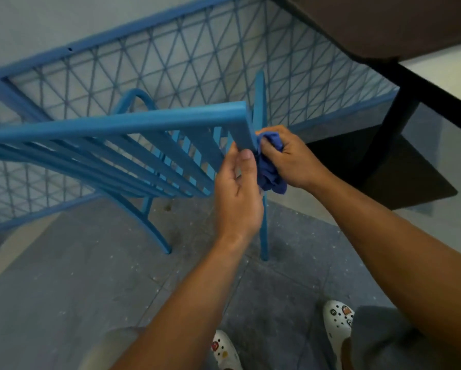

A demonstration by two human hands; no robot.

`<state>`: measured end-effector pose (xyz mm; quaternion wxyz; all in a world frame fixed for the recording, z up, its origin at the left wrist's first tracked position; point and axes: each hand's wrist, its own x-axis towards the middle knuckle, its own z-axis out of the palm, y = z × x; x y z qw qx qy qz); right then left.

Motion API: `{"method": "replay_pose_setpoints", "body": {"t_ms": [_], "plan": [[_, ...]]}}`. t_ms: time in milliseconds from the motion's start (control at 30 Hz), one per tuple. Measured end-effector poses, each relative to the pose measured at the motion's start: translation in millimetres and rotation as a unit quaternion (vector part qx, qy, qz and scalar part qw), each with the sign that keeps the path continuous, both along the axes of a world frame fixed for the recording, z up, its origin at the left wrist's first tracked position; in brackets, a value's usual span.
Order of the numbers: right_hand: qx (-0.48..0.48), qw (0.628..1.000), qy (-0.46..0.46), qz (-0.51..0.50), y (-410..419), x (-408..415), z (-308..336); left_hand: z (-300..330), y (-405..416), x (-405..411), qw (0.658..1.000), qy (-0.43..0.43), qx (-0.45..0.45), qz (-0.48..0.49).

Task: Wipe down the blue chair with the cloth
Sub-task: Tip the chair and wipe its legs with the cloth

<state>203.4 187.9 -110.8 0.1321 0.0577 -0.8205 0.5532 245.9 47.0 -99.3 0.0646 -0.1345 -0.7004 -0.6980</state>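
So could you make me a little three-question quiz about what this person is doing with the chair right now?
1. True or false: the cloth is held in the right hand.
2. Which part of the blue chair does the left hand grip?
A. a front leg near the floor
B. the right upright of the backrest, just under the top rail
C. the curved armrest
3. Fill in: the person's shoes are ____ clogs with small charms.

Key
1. True. The right hand presses the bunched cloth against the side of the upright.
2. B.
3. White.
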Motion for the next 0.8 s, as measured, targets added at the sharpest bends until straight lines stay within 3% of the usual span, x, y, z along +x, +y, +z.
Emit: {"method": "replay_pose_setpoints", "body": {"t_ms": [167,467,633,800], "plan": [[-0.010,1.000,0.013,0.000,-19.3,10.5,-9.0,5.7,-9.2,20.2,0.998,0.013,0.040,0.041],[0.016,0.999,0.027,-0.003,-112.0,53.6,-15.7,-5.9,-70.6,45.8,0.963,0.038,0.066,0.258],[0.120,0.988,0.038,0.092,-158.0,55.0,-10.1,-12.5,-128.6,51.0,0.934,0.011,0.097,0.344],[0.277,0.950,0.022,0.140,-128.1,-9.0,-6.5,-18.6,-153.8,43.1,0.929,0.006,0.127,0.347]]}}
